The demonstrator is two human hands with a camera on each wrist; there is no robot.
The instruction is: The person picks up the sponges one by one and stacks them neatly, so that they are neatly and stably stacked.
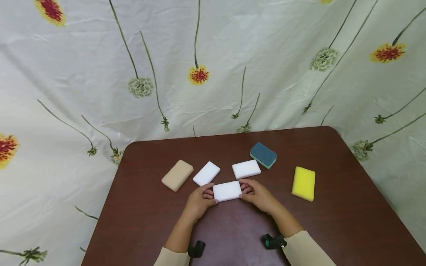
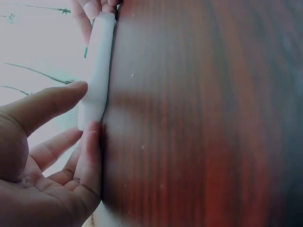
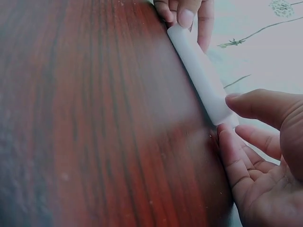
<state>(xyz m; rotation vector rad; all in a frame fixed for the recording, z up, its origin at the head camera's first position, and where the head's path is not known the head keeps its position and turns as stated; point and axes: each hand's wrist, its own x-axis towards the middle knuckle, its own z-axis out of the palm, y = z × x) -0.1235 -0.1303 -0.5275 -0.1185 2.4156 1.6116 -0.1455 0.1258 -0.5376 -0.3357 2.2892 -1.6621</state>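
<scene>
A white sponge block (image 1: 227, 191) lies on the table in front of the person, its long side running left to right. At its left end the left hand (image 1: 197, 202) holds it, thumb at the near corner and forefinger at the far one. The right hand (image 1: 260, 195) grips the right end in the same way. In the left wrist view the white block (image 2: 98, 61) is seen edge-on, low against the wood. The right wrist view shows the thumb touching that block (image 3: 201, 78) near its end, with the other fingers curled beside it.
Behind the hands lie two more white blocks, one on the left (image 1: 206, 173) and one on the right (image 1: 246, 169). A beige sponge (image 1: 178, 175), a blue-green sponge (image 1: 263, 154) and a yellow sponge (image 1: 303, 183) also lie on the brown table (image 1: 339, 221). Flowered cloth (image 1: 213, 99) hangs behind.
</scene>
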